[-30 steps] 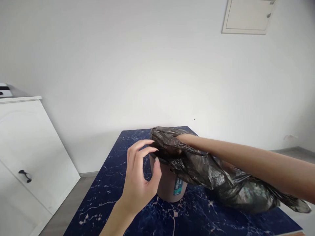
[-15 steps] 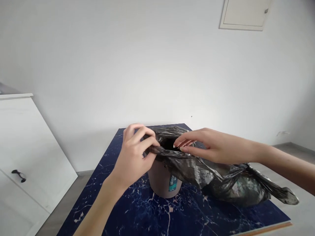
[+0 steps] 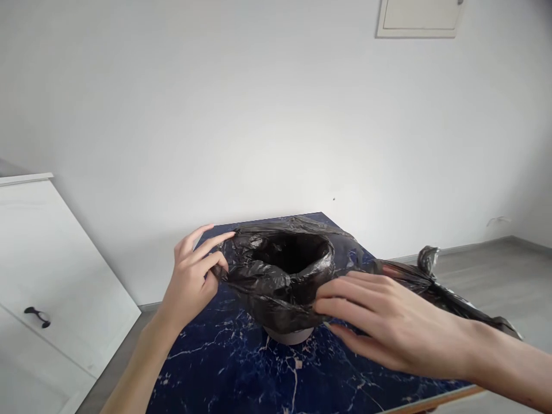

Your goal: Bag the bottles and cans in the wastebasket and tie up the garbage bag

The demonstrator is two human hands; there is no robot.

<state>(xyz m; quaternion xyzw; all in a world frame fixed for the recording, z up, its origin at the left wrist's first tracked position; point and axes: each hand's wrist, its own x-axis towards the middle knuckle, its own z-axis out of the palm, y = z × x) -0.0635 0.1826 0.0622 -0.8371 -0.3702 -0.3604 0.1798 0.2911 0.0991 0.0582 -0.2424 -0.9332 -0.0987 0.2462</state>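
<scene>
A thin black trash bag (image 3: 267, 293) is draped over a grey bucket (image 3: 290, 336), its dark mouth facing up and its edges spread outward. Only the bucket's lower part shows beneath the plastic. My left hand (image 3: 196, 269) pinches the bag's left edge, with the index finger stretched along the rim. At the front right, my right hand (image 3: 379, 319) has its fingertips on the bag's edge, the thumb just below. Behind that hand lies a knotted black bag (image 3: 431, 283), partly hidden by the hand and forearm.
The bucket stands on a dark blue marbled table (image 3: 241, 374) against a white wall (image 3: 215, 115). To the left is a white cabinet (image 3: 56, 259) with a black handle (image 3: 38, 316). A white wall panel (image 3: 418, 17) is at the upper right.
The bag's mouth has been pulled wide and its edge brought down over the bucket. My left hand moved left; my right hand came out of the opening toward the front. The view shifted slightly.
</scene>
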